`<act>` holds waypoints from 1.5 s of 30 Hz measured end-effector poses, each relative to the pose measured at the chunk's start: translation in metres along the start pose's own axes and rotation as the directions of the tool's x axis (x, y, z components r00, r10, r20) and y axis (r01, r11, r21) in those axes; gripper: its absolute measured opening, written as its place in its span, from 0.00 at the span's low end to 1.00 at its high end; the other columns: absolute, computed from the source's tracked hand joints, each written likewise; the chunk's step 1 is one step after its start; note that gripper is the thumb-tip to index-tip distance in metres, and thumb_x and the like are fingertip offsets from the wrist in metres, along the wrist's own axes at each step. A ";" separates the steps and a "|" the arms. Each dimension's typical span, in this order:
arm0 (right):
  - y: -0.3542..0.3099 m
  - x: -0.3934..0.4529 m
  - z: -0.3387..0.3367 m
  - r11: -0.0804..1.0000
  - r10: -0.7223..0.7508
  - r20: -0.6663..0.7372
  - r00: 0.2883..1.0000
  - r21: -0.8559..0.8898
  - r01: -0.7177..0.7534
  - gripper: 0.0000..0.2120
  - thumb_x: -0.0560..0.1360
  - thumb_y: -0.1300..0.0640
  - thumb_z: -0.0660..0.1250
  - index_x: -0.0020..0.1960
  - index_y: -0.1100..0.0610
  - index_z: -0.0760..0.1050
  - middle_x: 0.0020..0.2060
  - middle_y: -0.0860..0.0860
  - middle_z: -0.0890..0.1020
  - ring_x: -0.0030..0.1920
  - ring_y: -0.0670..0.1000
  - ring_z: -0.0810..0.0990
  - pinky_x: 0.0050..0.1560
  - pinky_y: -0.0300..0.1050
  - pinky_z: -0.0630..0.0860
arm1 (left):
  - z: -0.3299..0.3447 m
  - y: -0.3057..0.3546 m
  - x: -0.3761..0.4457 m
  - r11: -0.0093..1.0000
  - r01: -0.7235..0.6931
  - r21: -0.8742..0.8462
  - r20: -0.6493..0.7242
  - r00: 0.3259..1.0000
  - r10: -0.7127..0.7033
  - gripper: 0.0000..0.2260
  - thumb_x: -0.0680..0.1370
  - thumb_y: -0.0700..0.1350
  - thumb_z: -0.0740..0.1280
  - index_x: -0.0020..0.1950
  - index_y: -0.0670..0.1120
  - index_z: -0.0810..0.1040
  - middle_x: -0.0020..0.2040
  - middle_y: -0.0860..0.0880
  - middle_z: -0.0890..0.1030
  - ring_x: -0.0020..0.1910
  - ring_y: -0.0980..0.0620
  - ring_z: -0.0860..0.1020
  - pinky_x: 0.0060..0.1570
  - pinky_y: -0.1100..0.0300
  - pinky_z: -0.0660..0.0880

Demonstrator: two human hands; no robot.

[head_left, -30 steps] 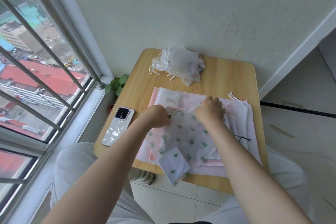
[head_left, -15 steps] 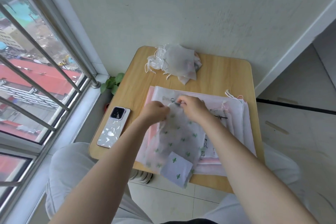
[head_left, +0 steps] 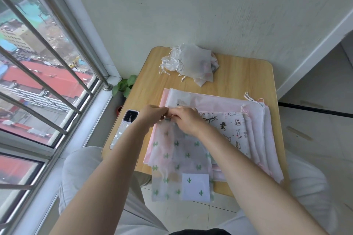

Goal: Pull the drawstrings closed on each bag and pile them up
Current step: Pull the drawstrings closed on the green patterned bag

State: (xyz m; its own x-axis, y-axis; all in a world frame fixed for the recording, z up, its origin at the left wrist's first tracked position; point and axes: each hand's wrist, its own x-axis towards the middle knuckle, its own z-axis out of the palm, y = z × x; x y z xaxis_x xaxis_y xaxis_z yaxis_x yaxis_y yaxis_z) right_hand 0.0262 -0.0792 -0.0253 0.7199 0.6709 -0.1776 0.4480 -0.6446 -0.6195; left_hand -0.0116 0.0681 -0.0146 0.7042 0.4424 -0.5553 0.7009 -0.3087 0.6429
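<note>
Here the left hand (head_left: 152, 115) and the right hand (head_left: 186, 120) are meeting at the top edge of the cactus-print bag (head_left: 177, 160), both closed in a pinch on its gathered mouth; the cord itself is too small to make out between the fingertips, so it is only a judgement that they are pinching the drawstring. The bag is hanging down from that grip, its lower part draping over the near edge of the wooden table (head_left: 238, 74) and showing a small white cactus card (head_left: 195, 187) through the sheer fabric. Beneath and to the right, the stack of open bags (head_left: 257, 129) is lying flat, a cat-print bag (head_left: 229, 128) on top of the pink ones, with loose cord ends at the far right corner. Farther back, the pile of cinched bags (head_left: 191, 63) is sitting near the wall, well apart from the hands. A phone (head_left: 124, 129) is lying at the table's left edge, partly hidden by the left forearm. The step in hand appears to be the cinching of this bag, with several still waiting in the stack. Next, the hands would need to be drawing apart along the cord until the mouth puckers shut, then carrying the bag back onto the pile.
</note>
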 end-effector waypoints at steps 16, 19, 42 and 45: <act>0.053 -0.026 -0.015 0.952 0.297 -0.069 0.952 0.103 -0.289 0.11 0.78 0.47 0.66 0.45 0.54 0.77 0.38 0.45 0.76 0.39 0.48 0.76 0.37 0.42 0.70 | -0.002 -0.024 0.013 0.517 0.177 -0.837 0.126 0.983 -0.133 0.08 0.79 0.46 0.61 0.42 0.45 0.72 0.30 0.49 0.70 0.25 0.53 0.67 0.25 0.64 0.72; 0.055 -0.028 -0.014 0.952 0.300 -0.083 0.950 0.092 -0.292 0.13 0.78 0.48 0.65 0.42 0.57 0.77 0.35 0.48 0.77 0.35 0.49 0.75 0.34 0.41 0.68 | -0.004 -0.029 0.015 0.720 0.169 -0.673 0.064 0.983 -0.171 0.06 0.78 0.46 0.66 0.47 0.43 0.74 0.29 0.50 0.68 0.22 0.55 0.64 0.23 0.65 0.64; 0.081 -0.038 -0.033 0.800 0.533 -0.140 0.834 0.405 -0.443 0.18 0.73 0.51 0.62 0.30 0.54 0.58 0.26 0.49 0.59 0.29 0.50 0.60 0.33 0.44 0.56 | -0.024 -0.033 0.004 0.417 0.216 -0.883 0.152 0.972 -0.181 0.16 0.75 0.46 0.65 0.31 0.48 0.62 0.25 0.52 0.60 0.23 0.53 0.62 0.31 0.61 0.61; 0.081 -0.037 -0.040 0.711 0.588 -0.103 0.802 0.538 -0.452 0.12 0.73 0.49 0.61 0.36 0.55 0.63 0.31 0.53 0.65 0.35 0.50 0.67 0.38 0.45 0.62 | -0.026 -0.036 0.007 0.274 0.228 -0.934 0.206 0.973 -0.109 0.15 0.75 0.44 0.64 0.31 0.49 0.62 0.27 0.53 0.62 0.24 0.54 0.64 0.33 0.63 0.65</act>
State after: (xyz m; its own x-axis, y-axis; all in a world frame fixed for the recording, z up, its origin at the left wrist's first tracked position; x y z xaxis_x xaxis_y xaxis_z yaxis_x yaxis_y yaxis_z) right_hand 0.0575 -0.1711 -0.0382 0.8955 0.1216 -0.4281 -0.2923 -0.5648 -0.7717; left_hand -0.0351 0.1038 -0.0280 0.6315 0.2910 -0.7187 0.2473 0.8029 0.5423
